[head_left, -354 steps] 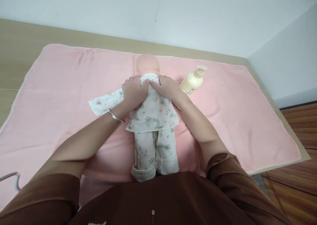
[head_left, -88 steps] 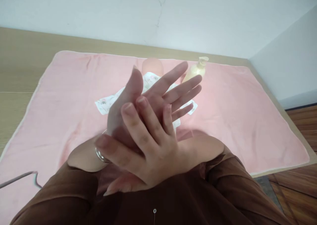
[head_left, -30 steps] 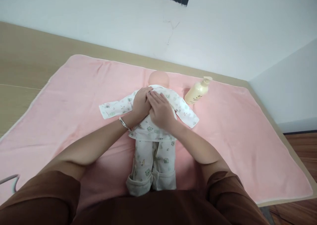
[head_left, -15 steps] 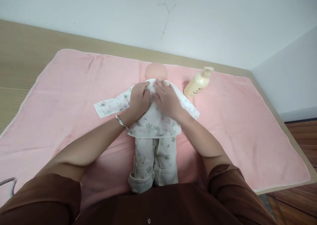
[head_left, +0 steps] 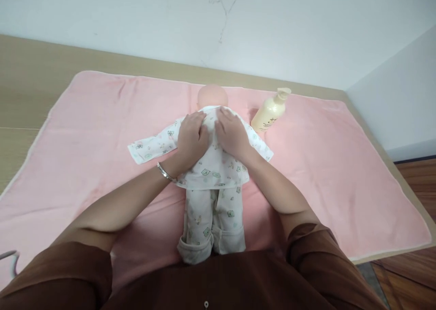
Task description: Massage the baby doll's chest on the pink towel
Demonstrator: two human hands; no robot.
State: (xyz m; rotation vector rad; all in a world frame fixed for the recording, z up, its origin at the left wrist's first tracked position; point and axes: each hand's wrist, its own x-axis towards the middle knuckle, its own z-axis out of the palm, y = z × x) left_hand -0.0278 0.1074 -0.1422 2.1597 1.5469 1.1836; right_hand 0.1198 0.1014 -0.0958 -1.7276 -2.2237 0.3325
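Observation:
A baby doll (head_left: 212,96) lies with its bald head toward the wall, its face not in view. It wears a white printed shirt (head_left: 211,162) and matching trousers (head_left: 199,214) with turned-up cuffs. My left hand (head_left: 193,137) rests open on the left side of the shirt's upper part, fingers pointing toward the head. Opposite it, my right hand (head_left: 231,133) lies open on the right side, fingers slightly spread. A narrow strip of shirt shows between the two thumbs. Both shirt sleeves stretch out to the sides.
A cream pump bottle (head_left: 270,112) stands or leans just beyond the right sleeve. Under the doll a pink blanket (head_left: 323,173) covers most of the wooden table (head_left: 30,69). The white wall (head_left: 153,23) rises behind. A grey cable-like loop (head_left: 13,257) is at lower left.
My right hand, blurred before and nearer the shirt's middle, now lies still and slightly farther right, apart from the left. My left hand stays in place. The view has shifted slightly.

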